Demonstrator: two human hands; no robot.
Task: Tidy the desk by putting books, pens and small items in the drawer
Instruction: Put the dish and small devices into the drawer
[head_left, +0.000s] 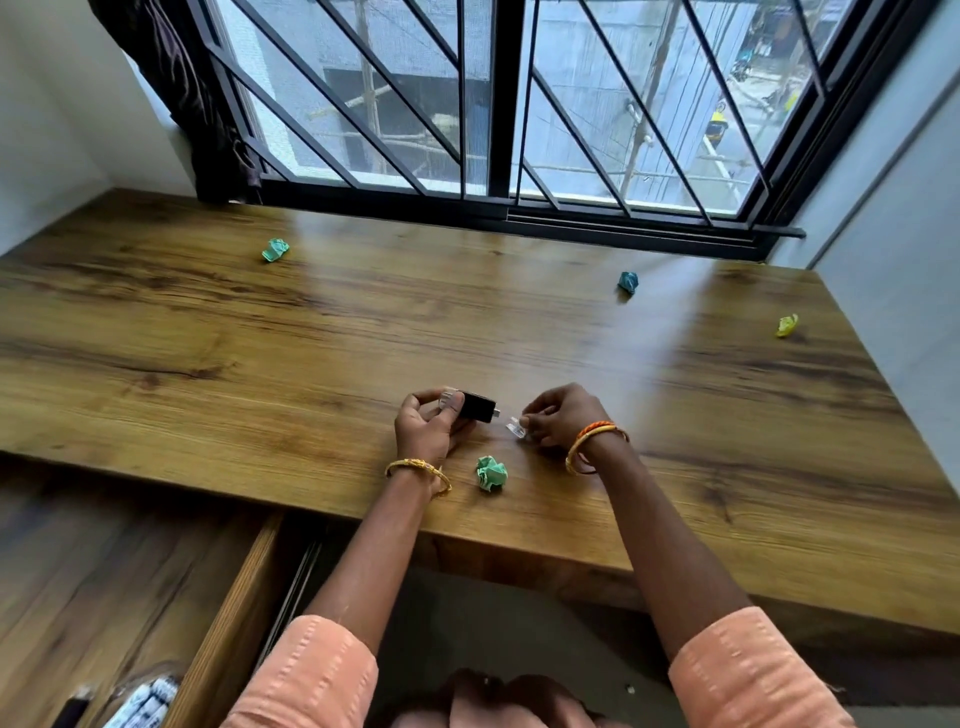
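My left hand (428, 423) grips a small black device (477, 406) with a clear cap at its left end and a metal plug at its right end, held just above the wooden desk (260, 338). My right hand (561, 415) pinches a small clear cap (516, 429) close to the desk, a short way right of the plug. The two pieces are apart. At the lower left the drawer (223, 613) stands pulled out, with a clear pouch of pens (143, 699) lying in its near corner.
Crumpled paper balls lie on the desk: a green one (491, 473) between my wrists, a green one (275, 250) far left, a teal one (628, 282) far right, a yellow one (787, 325) by the right wall. A barred window (493, 130) runs behind the desk.
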